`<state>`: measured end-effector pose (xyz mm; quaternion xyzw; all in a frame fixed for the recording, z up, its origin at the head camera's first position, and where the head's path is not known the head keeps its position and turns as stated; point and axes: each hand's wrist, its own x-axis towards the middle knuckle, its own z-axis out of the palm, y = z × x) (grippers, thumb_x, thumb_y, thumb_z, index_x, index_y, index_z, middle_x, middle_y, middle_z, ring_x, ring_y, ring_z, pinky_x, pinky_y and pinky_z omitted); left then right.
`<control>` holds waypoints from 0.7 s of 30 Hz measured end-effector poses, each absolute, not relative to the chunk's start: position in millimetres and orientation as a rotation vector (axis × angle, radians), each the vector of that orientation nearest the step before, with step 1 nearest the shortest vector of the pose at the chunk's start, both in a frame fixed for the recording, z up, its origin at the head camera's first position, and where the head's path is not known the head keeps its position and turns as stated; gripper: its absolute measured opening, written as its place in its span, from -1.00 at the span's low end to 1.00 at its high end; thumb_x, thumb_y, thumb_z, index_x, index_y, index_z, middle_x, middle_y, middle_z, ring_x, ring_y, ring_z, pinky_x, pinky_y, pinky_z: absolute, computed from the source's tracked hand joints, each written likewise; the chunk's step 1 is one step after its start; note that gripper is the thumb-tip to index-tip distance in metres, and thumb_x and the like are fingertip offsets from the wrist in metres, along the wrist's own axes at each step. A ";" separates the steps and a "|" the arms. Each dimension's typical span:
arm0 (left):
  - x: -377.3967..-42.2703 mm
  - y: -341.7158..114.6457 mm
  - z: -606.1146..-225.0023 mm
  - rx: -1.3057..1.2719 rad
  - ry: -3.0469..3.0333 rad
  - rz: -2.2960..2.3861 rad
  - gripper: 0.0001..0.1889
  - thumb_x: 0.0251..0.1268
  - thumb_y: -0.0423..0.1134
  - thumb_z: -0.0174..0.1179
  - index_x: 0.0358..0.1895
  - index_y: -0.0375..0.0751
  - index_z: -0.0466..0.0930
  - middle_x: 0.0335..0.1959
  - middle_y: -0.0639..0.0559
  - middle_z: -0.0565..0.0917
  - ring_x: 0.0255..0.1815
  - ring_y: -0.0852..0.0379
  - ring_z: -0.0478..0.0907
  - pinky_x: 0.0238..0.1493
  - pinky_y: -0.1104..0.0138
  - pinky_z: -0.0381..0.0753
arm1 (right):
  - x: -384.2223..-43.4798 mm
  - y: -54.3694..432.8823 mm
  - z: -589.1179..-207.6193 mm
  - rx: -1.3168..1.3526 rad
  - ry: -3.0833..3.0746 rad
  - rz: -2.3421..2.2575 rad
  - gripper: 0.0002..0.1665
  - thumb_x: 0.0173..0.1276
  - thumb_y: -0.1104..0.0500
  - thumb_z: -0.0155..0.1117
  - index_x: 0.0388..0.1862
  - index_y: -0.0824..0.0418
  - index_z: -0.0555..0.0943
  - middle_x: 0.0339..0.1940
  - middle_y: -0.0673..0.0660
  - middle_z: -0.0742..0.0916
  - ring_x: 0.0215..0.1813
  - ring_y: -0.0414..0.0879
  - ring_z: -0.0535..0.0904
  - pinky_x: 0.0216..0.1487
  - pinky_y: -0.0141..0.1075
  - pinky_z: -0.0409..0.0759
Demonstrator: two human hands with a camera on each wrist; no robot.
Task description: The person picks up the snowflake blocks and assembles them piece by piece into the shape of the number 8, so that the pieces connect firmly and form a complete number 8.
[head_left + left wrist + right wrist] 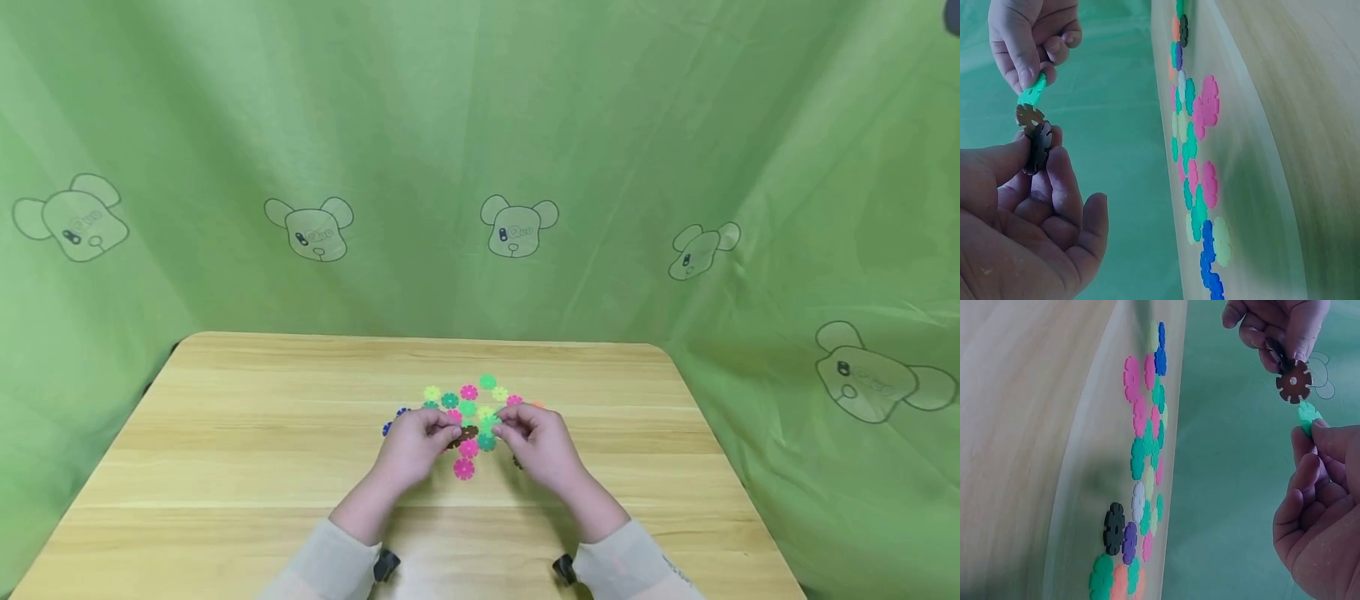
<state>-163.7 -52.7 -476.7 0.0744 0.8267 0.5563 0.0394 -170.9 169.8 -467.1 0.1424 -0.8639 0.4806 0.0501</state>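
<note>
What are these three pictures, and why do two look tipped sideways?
There's no robot here: you see a person's left hand and right hand. The wide picture is taken from the person's head, looking forward and down. The other two are taken from the wrists, so the table looks tipped. On it lie flat notched discs in pink, green, blue and more. The left hand holds a brown disc and a darker disc. The right hand pinches a green disc.
</note>
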 end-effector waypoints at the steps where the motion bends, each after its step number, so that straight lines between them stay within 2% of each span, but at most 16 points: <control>1: -163.5 -52.7 -476.6 0.228 2.530 1.705 -0.91 0.50 -0.31 0.33 -0.17 -0.26 0.77 -0.32 0.04 0.77 -0.28 0.12 0.69 -0.25 0.33 0.72 | -170.8 169.5 -466.6 0.439 -2.640 1.469 -0.90 0.39 0.40 0.47 -0.15 0.31 0.77 -0.44 0.00 0.70 -0.52 -0.18 0.49 -0.53 -0.40 0.53; 11: -161.8 -50.5 -471.5 0.251 2.532 1.705 -0.90 0.51 -0.30 0.33 -0.17 -0.25 0.78 -0.31 0.05 0.78 -0.26 0.14 0.70 -0.22 0.34 0.74 | -168.7 168.7 -466.8 0.449 -2.632 1.531 -0.91 0.41 0.38 0.45 -0.14 0.27 0.77 -0.42 0.03 0.71 -0.54 -0.20 0.48 -0.57 -0.41 0.53; 16: -162.0 -48.9 -471.2 0.255 2.527 1.731 -0.90 0.50 -0.31 0.33 -0.19 -0.27 0.78 -0.34 0.04 0.78 -0.29 0.15 0.70 -0.23 0.35 0.73 | -168.7 170.4 -468.0 0.406 -2.624 1.608 -0.91 0.42 0.37 0.44 -0.12 0.34 0.77 -0.40 0.09 0.72 -0.53 -0.19 0.47 -0.56 -0.42 0.50; 21: -161.9 -48.5 -469.1 0.247 2.510 1.757 -0.89 0.49 -0.32 0.33 -0.21 -0.28 0.79 -0.37 0.05 0.78 -0.31 0.17 0.69 -0.24 0.35 0.73 | -167.8 170.6 -466.3 0.377 -2.619 1.661 -0.92 0.42 0.37 0.45 -0.14 0.35 0.78 -0.43 0.06 0.74 -0.53 -0.18 0.47 -0.55 -0.44 0.46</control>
